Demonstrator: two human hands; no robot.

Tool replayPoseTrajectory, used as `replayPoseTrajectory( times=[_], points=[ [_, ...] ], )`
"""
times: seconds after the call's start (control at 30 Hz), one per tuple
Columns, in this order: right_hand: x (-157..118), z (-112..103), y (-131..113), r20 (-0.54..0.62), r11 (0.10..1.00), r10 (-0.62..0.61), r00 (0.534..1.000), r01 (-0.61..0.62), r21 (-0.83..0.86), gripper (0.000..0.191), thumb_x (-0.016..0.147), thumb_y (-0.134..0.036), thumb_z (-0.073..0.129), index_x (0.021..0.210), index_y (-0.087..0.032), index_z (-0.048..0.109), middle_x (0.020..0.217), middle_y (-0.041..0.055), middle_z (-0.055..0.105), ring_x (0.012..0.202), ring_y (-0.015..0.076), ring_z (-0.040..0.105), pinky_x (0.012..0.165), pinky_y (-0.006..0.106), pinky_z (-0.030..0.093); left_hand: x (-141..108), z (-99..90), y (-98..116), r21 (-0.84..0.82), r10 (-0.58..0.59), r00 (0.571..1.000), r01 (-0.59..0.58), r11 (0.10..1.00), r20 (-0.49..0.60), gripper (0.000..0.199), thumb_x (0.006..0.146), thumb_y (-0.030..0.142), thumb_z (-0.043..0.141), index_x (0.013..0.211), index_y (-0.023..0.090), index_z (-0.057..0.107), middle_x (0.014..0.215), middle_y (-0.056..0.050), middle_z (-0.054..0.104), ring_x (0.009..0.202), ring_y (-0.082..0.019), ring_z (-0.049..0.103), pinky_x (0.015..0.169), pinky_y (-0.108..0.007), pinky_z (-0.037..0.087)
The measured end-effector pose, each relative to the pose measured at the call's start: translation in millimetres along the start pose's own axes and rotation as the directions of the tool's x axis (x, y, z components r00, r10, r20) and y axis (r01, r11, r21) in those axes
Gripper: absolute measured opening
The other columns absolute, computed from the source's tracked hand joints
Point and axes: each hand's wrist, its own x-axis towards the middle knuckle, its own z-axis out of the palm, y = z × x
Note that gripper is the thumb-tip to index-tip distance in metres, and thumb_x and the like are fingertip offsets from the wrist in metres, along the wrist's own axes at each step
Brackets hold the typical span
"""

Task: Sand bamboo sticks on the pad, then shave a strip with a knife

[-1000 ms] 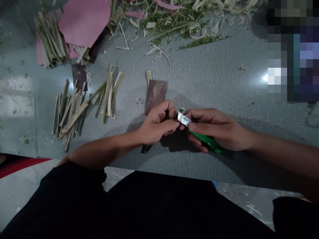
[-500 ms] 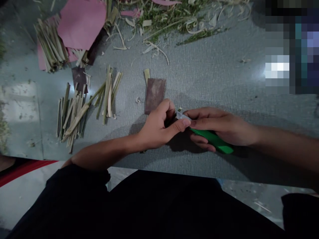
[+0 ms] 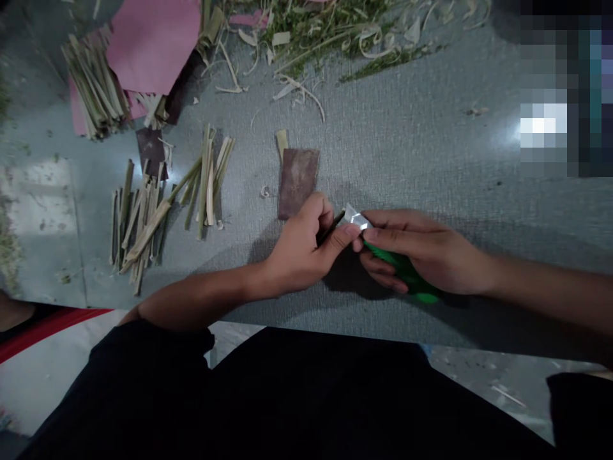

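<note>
My right hand (image 3: 412, 246) is closed round a green utility knife (image 3: 397, 268), whose bright metal blade end points up and left. My left hand (image 3: 306, 243) pinches a thin dark strip (image 3: 338, 223), mostly hidden by the fingers, and its thumb touches the knife near the blade. Just above my left hand, a brown rectangular piece (image 3: 299, 182) lies flat on the table, with a pale strip (image 3: 281, 142) sticking out from behind its top left corner.
Loose strips (image 3: 143, 223) and a smaller group (image 3: 209, 185) lie left of centre. A bundle (image 3: 96, 89) rests by pink paper (image 3: 153, 45) at the upper left. Green and pale shavings (image 3: 330, 38) cover the table's far side. Part of another person's arm (image 3: 14, 313) shows at the left edge.
The knife has turned a little in my right hand, and its blade now catches the light. Its green handle end has shifted slightly left and down. My left hand has barely moved.
</note>
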Motion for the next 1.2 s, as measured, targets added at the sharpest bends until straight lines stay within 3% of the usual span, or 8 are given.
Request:
replayPoseTrajectory(
  times=[0.23, 0.33, 0.47, 0.67, 0.87, 1.03, 1.2],
  points=[
    [3.4, -14.5, -4.1, 0.188, 0.994, 0.108, 0.976, -0.106, -0.018, 0.049, 0.112, -0.067, 0.081, 0.098, -0.023, 0.065, 0.063, -0.0045, 0.060, 0.044, 0.0125, 0.053, 0.041, 0.024, 0.042, -2.0, -1.5, 6.1, -0.040, 0.028, 0.999, -0.027, 0.999, 0.030, 0.058, 0.107, 0.065, 0.088, 0.095, 0.027, 0.046, 0.080, 0.006, 0.045, 0.067, -0.013, 0.041, 0.062, -0.033, 0.034],
    [3.7, -17.9, -9.6, 0.186, 0.985, 0.171, 0.968, -0.168, -0.027, 0.045, 0.114, -0.064, 0.080, 0.101, -0.023, 0.067, 0.065, -0.0020, 0.067, 0.045, 0.0141, 0.058, 0.040, 0.024, 0.043, -3.0, -1.0, 7.3, -0.047, 0.017, 0.999, -0.015, 0.999, 0.041, 0.058, 0.108, 0.066, 0.087, 0.095, 0.027, 0.047, 0.080, 0.006, 0.047, 0.066, -0.013, 0.043, 0.062, -0.033, 0.034],
    [5.5, -16.3, -12.4, 0.206, 0.983, 0.176, 0.963, -0.185, 0.022, 0.040, 0.113, -0.058, 0.081, 0.098, -0.023, 0.068, 0.063, -0.0038, 0.062, 0.041, 0.0127, 0.054, 0.039, 0.024, 0.041, -4.3, 0.7, 7.6, -0.017, -0.030, 0.999, 0.031, 0.999, 0.034, 0.060, 0.106, 0.072, 0.086, 0.094, 0.027, 0.048, 0.078, 0.006, 0.050, 0.064, -0.013, 0.042, 0.060, -0.033, 0.033],
    [5.4, -10.8, -6.2, 0.138, 0.989, 0.134, 0.981, -0.141, 0.047, 0.043, 0.110, -0.060, 0.086, 0.096, -0.023, 0.069, 0.062, -0.0063, 0.055, 0.043, 0.0112, 0.049, 0.040, 0.024, 0.041, -4.7, 4.7, 2.5, -0.027, -0.049, 0.999, 0.049, 0.998, -0.007, 0.063, 0.106, 0.079, 0.081, 0.091, 0.027, 0.048, 0.074, 0.006, 0.049, 0.062, -0.013, 0.042, 0.058, -0.032, 0.033],
    [1.9, 1.7, 3.3, 0.008, 1.000, 0.008, 1.000, -0.008, 0.024, 0.045, 0.112, -0.058, 0.085, 0.094, -0.022, 0.065, 0.065, -0.0054, 0.058, 0.047, 0.0112, 0.054, 0.045, 0.024, 0.045, -3.8, 5.2, 0.5, -0.049, -0.082, 0.997, 0.081, 0.995, -0.003, 0.061, 0.107, 0.077, 0.082, 0.092, 0.027, 0.050, 0.074, 0.007, 0.048, 0.060, -0.012, 0.043, 0.056, -0.032, 0.031],
    [2.7, 5.0, 3.3, -0.128, 0.992, -0.118, 0.985, 0.123, 0.029, 0.038, 0.119, -0.048, 0.076, 0.094, -0.022, 0.064, 0.064, -0.0053, 0.056, 0.047, 0.0114, 0.055, 0.046, 0.024, 0.044, -3.5, 3.3, 2.9, -0.003, -0.066, 0.997, 0.066, 0.998, -0.029, 0.061, 0.106, 0.071, 0.087, 0.089, 0.027, 0.048, 0.073, 0.007, 0.047, 0.062, -0.012, 0.044, 0.059, -0.032, 0.036],
    [2.7, -1.9, -1.3, -0.070, 0.994, -0.104, 0.992, 0.106, 0.025, 0.037, 0.124, -0.047, 0.066, 0.097, -0.022, 0.065, 0.063, -0.0055, 0.056, 0.046, 0.0124, 0.056, 0.046, 0.024, 0.046, -5.8, 1.6, 3.7, -0.031, -0.052, 0.998, 0.053, 0.998, 0.029, 0.042, 0.113, 0.050, 0.081, 0.093, 0.026, 0.053, 0.073, 0.007, 0.054, 0.061, -0.011, 0.050, 0.058, -0.029, 0.039]
  ],
)
